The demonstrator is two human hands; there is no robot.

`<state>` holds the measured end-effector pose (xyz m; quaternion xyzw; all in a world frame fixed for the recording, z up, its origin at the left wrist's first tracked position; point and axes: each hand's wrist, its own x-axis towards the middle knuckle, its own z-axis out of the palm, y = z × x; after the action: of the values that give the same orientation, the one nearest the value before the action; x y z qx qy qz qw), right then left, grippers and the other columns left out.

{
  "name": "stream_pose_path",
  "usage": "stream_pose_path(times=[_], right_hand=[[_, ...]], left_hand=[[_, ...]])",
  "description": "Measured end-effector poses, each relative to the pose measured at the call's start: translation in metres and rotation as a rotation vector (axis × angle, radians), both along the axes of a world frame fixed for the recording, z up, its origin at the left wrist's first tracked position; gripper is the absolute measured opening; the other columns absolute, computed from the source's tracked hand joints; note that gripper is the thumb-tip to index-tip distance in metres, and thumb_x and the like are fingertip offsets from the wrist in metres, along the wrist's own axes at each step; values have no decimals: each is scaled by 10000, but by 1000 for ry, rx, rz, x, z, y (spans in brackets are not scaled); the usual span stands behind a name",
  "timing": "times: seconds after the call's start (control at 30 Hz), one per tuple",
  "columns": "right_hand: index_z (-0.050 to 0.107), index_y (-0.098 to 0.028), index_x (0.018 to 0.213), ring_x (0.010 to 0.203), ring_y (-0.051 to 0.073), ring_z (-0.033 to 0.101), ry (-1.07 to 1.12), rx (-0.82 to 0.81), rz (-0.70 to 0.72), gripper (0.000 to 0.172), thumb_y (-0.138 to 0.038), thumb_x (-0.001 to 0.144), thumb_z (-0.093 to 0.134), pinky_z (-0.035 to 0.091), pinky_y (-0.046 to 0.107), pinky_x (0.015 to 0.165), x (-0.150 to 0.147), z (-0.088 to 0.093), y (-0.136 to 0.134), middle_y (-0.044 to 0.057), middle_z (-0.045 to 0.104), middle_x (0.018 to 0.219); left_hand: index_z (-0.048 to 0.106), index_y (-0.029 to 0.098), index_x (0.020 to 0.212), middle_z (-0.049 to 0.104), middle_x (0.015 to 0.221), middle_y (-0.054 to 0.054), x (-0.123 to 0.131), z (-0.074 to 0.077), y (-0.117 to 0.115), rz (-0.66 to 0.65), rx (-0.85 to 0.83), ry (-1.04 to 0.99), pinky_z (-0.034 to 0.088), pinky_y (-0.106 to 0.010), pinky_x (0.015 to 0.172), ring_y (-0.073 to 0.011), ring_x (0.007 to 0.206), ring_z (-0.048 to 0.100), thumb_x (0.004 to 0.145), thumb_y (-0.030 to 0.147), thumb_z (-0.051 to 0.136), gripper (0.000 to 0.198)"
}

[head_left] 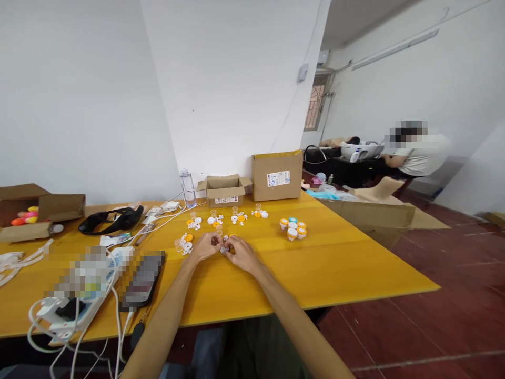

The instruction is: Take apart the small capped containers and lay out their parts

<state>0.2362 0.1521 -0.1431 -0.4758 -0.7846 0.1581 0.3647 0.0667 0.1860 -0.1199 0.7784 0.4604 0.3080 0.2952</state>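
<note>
Both my hands rest on the yellow table (335, 263), fingertips meeting over a small clear and white piece (224, 249). My left hand (205, 246) curls its fingers in a pinch at that piece. My right hand (240, 252) is closed on it from the other side. Just left of my left hand lie small white and orange parts (185, 243). Further back, several little groups of white and orange parts (216, 219) lie in a row. A cluster of small capped cups (293, 228) with orange and teal lids stands to the right.
Two cardboard boxes (276, 175) and a water bottle (188, 188) stand at the table's far edge. A phone (144, 279), power strip (67, 310) with cables and a black bag (112, 219) lie left. Another person (418, 155) sits at the far right.
</note>
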Motion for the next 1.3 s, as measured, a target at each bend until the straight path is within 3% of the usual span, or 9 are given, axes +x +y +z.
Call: stream_pose_path(times=[0.17,0.47,0.67,0.83,1.0,1.3], right_hand=[[612,-212,752,814,157,608,48,-39,13,157,-135,709,742,456,264,764,-2,3,-1,-6,632,839],[605,-199,710,745,149,604,91,-83,15,133,-92,784,632,461,260,721,-1,2,2,12,630,811],[611,-206,693,722,149,594,135,-79,27,123,-116,770,641,458,254,697,1,-4,7,-1,624,777],[612,-209,684,710,153,590,169,-91,40,138,-101,768,629,446,252,669,3,-5,10,-1,618,759],[608,-212,691,762,167,600,174,-74,34,153,-82,770,626,443,268,713,2,-4,9,2,629,795],[603,-219,748,891,175,604,227,52,24,160,-72,806,572,468,306,831,2,-11,12,17,619,894]], left_hand=[[587,182,648,509,535,51,-3,0,1,46,26,75,361,-217,530,-111,548,473,690,245,550,84],[605,191,679,473,525,57,-6,2,-1,83,96,179,334,-228,537,-122,553,477,712,208,540,75],[623,189,778,529,637,42,-5,1,0,-62,90,100,416,-235,611,-127,623,499,757,222,536,96],[623,202,829,571,783,8,-5,0,-3,-175,162,159,467,-286,746,-161,770,532,742,245,613,98],[605,218,835,570,828,-2,-4,0,-7,-182,243,211,449,-345,863,-196,869,539,755,287,657,119],[583,212,817,560,831,-6,-3,2,-7,-173,246,235,445,-345,838,-197,860,532,745,216,630,86]])
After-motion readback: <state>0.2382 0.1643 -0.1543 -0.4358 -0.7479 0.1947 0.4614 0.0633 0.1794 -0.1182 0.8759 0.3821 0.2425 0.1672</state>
